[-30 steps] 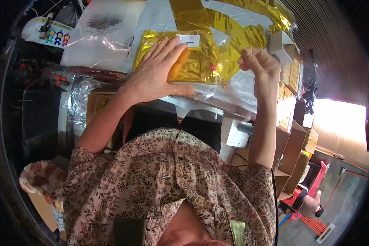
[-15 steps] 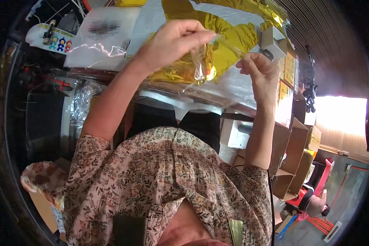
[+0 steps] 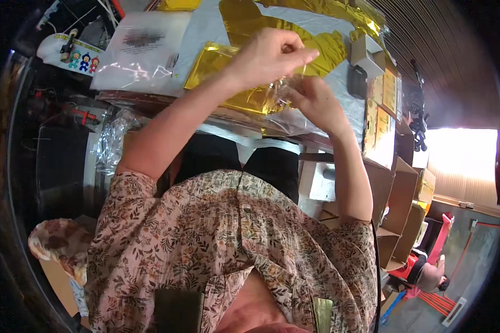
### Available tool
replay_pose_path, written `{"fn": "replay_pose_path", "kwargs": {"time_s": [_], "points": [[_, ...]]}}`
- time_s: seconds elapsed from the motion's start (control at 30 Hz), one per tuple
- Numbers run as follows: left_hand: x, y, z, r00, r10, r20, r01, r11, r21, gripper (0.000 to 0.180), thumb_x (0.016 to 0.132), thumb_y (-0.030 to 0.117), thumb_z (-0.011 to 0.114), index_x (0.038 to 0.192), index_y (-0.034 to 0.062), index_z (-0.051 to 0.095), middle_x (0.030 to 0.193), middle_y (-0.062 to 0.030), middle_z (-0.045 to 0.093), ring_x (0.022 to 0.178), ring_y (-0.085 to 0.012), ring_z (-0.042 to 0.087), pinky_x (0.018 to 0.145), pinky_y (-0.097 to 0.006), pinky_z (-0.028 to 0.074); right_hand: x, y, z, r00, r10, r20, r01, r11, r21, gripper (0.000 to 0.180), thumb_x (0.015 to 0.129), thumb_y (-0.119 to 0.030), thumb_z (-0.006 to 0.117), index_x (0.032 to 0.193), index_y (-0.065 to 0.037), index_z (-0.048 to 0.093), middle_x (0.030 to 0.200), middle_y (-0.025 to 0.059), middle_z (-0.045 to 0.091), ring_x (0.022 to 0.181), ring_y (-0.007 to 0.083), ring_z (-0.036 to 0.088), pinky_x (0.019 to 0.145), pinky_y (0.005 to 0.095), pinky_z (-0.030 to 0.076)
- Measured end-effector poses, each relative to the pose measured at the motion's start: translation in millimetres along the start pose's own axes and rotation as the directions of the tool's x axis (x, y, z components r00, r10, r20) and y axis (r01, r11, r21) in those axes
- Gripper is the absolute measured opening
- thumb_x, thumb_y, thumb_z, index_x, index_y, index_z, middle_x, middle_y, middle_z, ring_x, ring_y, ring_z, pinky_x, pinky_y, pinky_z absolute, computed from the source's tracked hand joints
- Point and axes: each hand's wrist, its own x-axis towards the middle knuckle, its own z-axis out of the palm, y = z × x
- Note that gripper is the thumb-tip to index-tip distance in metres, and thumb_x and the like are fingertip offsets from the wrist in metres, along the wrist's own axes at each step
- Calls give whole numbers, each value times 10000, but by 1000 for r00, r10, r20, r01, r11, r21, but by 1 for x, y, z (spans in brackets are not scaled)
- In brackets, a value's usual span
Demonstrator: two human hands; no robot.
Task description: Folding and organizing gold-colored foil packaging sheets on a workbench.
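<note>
Above the near edge of the table, my left hand (image 3: 275, 58) is closed in a pinch, thumb and forefinger together on a thin piece of clear plastic film. My right hand (image 3: 318, 105), just below and to its right, grips the crumpled clear plastic film (image 3: 279, 95), its fingertips partly hidden. Under both hands lies a flat, shiny gold foil packet (image 3: 210, 64), partly covered by my left forearm. A larger loose sheet of gold foil (image 3: 240, 19) spreads beyond it.
A stack of clear plastic bags (image 3: 141, 53) lies at the table's left. At the right are a small white box (image 3: 366, 55), a dark grey object (image 3: 357, 83) and yellow-white boxes (image 3: 379, 130). Open cardboard boxes (image 3: 397, 213) stand lower right. Another person (image 3: 428, 275) is farther off.
My left hand has moved right, and my right hand has come left and closer to it. The plastic film stretched between them is now bunched, and more of the gold packet shows.
</note>
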Motion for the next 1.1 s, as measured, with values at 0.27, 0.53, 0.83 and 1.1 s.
{"fn": "replay_pose_path", "kwargs": {"time_s": [0.27,0.53,0.83,1.1], "points": [[-10,-9,39,918,324,-229,-307,945,110,257,949,227,723,793,33,656,638,-7,627,564,-63,548,484,-257,412,26,26,27,999,36,26,-43,910,411,457,897,-103,710,1313,-33,535,1247,79,570,1114,203,570,969,338,496],[-30,2,31,802,585,-119,-562,807,178,313,910,349,764,789,77,665,686,-19,646,588,-122,615,512,-276,479,15,48,42,979,-89,-184,203,486,850,260,945,-110,660,1186,-101,565,1090,22,591,991,116,571,859,332,511],[-76,-45,-46,720,102,-687,-189,980,-53,522,860,339,827,1234,19,653,1156,-85,689,1156,-174,616,885,-334,529,0,-25,-28,963,-111,-246,129,990,60,175,928,-125,747,1056,-7,730,742,-15,676,556,36,524,493,210,391],[-107,-38,-69,923,-218,-318,61,897,-438,380,958,342,733,1150,15,714,986,-36,712,884,-92,658,767,-260,542,-29,-79,-38,912,-36,-408,141,963,230,335,863,-209,819,1091,4,697,780,12,682,570,36,544,504,203,389]]}}
